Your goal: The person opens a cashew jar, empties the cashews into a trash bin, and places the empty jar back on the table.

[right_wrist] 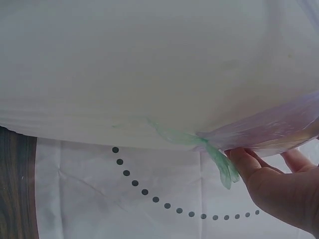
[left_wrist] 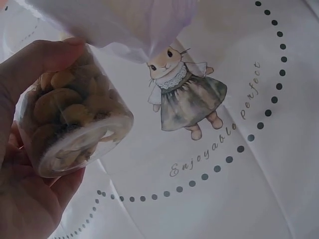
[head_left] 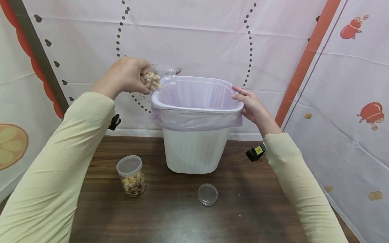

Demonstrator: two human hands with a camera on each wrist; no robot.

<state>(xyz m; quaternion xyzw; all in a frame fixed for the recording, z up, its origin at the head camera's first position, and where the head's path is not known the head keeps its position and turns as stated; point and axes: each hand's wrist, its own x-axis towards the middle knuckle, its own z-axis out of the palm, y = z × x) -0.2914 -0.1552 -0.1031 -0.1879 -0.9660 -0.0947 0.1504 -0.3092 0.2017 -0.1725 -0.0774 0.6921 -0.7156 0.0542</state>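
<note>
My left hand point(head_left: 126, 76) grips a clear jar point(left_wrist: 112, 112) of tan, nut-like pieces point(head_left: 150, 80), tilted nearly on its side. Its open mouth points right, over the left rim of a white trash can point(head_left: 196, 152). A pale purple bag point(head_left: 197, 119) lines the can and folds down outside the rim. At the right rim, my right hand point(head_left: 250, 106) holds the lined edge, fingers over the top. Below that rim, the right wrist view shows the thumb against the bag beside a green tie point(right_wrist: 224, 167).
A lidded clear jar point(head_left: 133, 180) with similar pieces stands left on the dark wooden table point(head_left: 164, 219). A clear round lid point(head_left: 208, 194) lies before the can. Small crumbs dot the table to its right. A printed cloth point(head_left: 194, 44) hangs close behind.
</note>
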